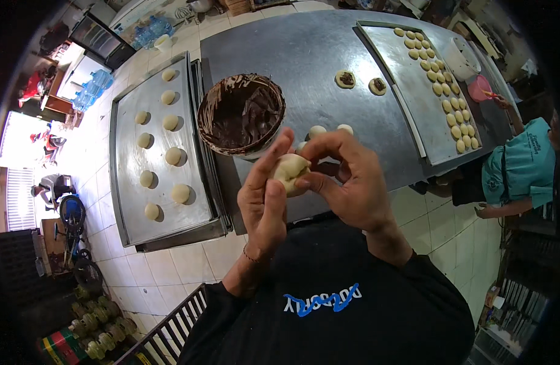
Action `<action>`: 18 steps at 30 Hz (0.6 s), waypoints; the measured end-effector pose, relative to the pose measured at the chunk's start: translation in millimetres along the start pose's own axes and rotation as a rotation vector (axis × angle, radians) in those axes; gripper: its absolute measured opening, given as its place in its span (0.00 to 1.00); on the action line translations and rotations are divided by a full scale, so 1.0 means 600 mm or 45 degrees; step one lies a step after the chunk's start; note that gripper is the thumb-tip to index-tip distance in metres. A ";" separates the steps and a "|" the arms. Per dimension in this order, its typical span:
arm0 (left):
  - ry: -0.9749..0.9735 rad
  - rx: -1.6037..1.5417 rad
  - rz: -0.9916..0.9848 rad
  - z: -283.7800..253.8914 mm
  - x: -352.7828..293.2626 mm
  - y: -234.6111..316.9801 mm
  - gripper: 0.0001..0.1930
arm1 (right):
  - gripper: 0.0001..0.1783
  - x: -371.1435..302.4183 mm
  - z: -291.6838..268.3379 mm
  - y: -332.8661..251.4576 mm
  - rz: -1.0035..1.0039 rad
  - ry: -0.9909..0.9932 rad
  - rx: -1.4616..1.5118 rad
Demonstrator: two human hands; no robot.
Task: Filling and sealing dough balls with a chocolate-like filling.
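While the left hand [260, 204] cups the dough piece [290, 171], I log the right hand [352, 182] pinching its edge, both gripping it together. Just beyond them, leftward: bucket [221, 95] holding dark paste [257, 118]. Farther ahead, rightward: two topped dough discs [346, 79].

Free tabletop [292, 58] lies ahead — the brown-smeared tub [214, 104] blocks the left.

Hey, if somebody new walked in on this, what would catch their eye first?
Probably the wide tub smeared with dark brown filling, just beyond the left hand. Next might be the pale dough piece held between that hand and the right hand, near the picture's centre. Then perhaps the metal tray of spaced dough balls at left.
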State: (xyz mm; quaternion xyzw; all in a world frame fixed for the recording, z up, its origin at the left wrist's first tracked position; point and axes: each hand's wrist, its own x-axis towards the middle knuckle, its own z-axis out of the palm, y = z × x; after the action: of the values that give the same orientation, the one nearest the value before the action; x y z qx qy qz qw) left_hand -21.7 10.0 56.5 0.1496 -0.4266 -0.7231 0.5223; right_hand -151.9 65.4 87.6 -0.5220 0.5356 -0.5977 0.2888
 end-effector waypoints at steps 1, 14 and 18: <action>0.003 -0.001 -0.002 0.006 0.003 0.001 0.23 | 0.09 -0.003 0.002 0.004 0.228 0.088 0.215; 0.051 0.273 -0.161 0.013 0.007 -0.016 0.26 | 0.07 0.009 -0.032 0.020 0.193 -0.013 0.175; 0.129 0.343 -0.159 -0.003 0.014 -0.038 0.25 | 0.10 0.012 -0.046 0.032 0.076 -0.140 0.037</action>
State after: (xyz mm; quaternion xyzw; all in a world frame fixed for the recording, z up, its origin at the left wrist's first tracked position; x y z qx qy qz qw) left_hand -38.3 3.7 40.0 0.2807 -0.4827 -0.6820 0.4723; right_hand -183.8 63.0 74.9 -0.5336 0.5255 -0.5669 0.3431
